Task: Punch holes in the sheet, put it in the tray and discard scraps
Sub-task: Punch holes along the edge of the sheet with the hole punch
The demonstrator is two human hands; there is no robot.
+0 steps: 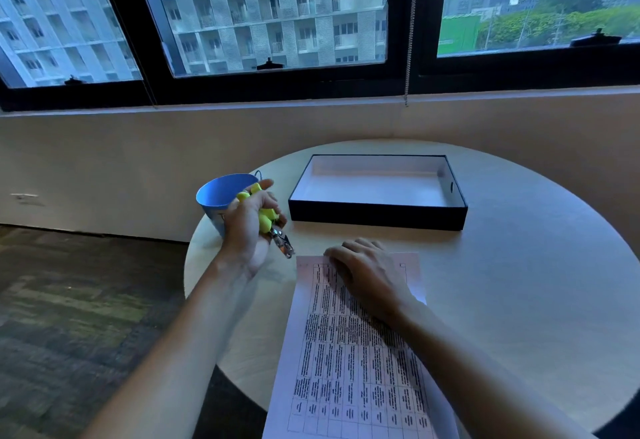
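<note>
Left hand (251, 227) at centre-left of frame, fingers curled tight round a yellow-handled hole punch (273, 227), metal nose pointing down-right, close to the sheet's upper left corner but not on it. Right hand (367, 274) lies flat on the top part of the sheet (349, 352), fingers straight, pressing it down, holding nothing. Sheet is a printed table, running from frame centre to the bottom edge, its lower end seemingly hanging off the round table (519, 282). Tray (377, 218), dark with white inside, sits just above the sheet, nothing in it. Blue cup (216, 196) behind the left hand, near the table edge. No holes visible yet. Risks: paper slips as the punch bites if the flat hand lifts; holes land in the print; left elbow or hand knocks the cup off; scraps scatter onto the floor.
</note>
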